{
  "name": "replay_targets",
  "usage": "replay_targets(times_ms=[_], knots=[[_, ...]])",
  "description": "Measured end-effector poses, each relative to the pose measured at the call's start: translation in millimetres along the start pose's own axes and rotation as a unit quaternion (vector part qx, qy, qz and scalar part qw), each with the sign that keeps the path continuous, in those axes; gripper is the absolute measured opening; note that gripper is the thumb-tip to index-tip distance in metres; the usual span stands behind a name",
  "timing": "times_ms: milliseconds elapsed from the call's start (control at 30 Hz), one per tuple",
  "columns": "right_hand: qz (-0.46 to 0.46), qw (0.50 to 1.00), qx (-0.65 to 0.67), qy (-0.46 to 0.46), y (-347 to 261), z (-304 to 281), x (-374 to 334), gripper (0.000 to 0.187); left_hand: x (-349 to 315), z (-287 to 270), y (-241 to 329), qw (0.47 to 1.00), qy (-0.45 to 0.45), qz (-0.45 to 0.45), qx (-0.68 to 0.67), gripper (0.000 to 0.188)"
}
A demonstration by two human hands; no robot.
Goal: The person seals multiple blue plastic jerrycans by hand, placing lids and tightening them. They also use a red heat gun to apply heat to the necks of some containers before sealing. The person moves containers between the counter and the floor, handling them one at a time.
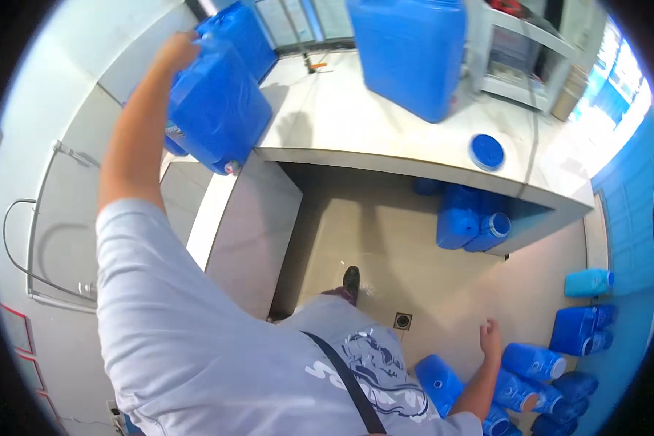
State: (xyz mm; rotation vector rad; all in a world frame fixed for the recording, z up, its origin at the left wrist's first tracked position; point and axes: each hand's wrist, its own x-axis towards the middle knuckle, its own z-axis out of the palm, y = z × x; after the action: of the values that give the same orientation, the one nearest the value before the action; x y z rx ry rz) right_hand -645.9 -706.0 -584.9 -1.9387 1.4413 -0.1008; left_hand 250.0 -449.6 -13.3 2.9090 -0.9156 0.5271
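At the upper left, my left arm reaches out and my left hand (178,52) is closed around the top handle of a large blue plastic water jug (218,109). The jug leans at the counter's inner corner, and a small tap (231,167) sits low on its side. Right behind it stands another blue jug (241,36). My right hand (490,336) hangs at the lower right with its fingers curled and nothing visible in them. Below it, several blue jugs (530,361) lie and stand on the floor.
A white counter (320,102) bears a big blue jug (410,58), a round blue lid (487,152) and a white shelf unit (519,65). More jugs (459,216) stand under it. A floor drain (402,321) lies near my foot (351,280). A blue wall bounds the right.
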Motion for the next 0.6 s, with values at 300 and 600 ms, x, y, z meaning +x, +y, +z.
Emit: replay_targets(times_ms=[300, 600], knots=[[-0.318, 0.923, -0.049, -0.213, -460.9, 52.0, 116.0, 0.044, 104.2, 48.6, -112.3, 0.982, -0.116, -0.018, 0.148, 0.055], [-0.524, 0.808, 0.025, -0.266, -625.5, 2.4, 163.3, 0.034, 86.8, -8.8, -51.0, 0.911, -0.182, -0.197, -0.315, 0.035]])
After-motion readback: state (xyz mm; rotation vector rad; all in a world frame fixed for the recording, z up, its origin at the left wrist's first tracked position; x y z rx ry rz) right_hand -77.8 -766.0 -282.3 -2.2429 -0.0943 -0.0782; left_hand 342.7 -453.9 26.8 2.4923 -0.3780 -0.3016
